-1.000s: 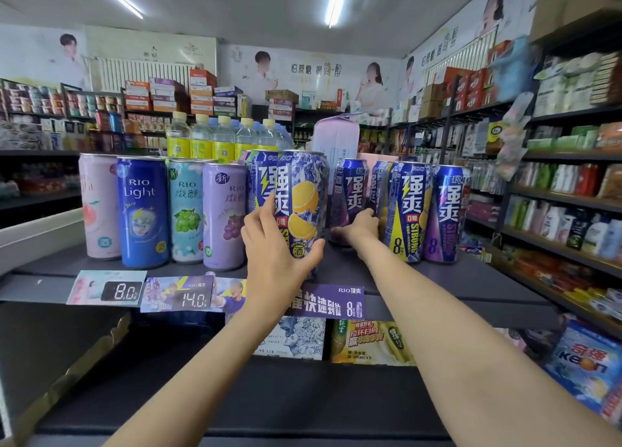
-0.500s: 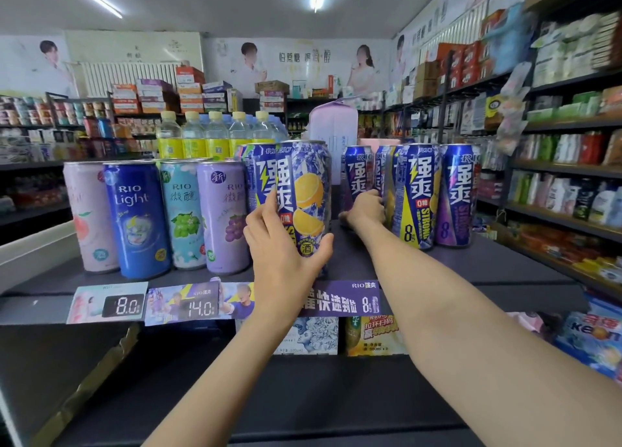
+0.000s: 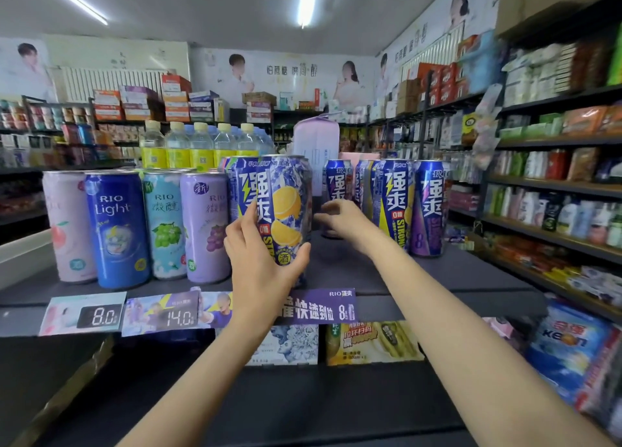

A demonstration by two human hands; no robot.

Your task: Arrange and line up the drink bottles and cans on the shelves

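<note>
Our left hand grips the tall blue lemon-print can. At its 3 o'clock, our right hand hangs loose-fingered, holding nothing, before a blue-purple can.

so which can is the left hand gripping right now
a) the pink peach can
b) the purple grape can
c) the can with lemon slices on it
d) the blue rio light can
c: the left hand has its fingers and thumb curled round the lemon can at the shelf's front edge, while the blue Rio Light can, the purple grape can and the pink peach can stand untouched in the row to its left.
</note>
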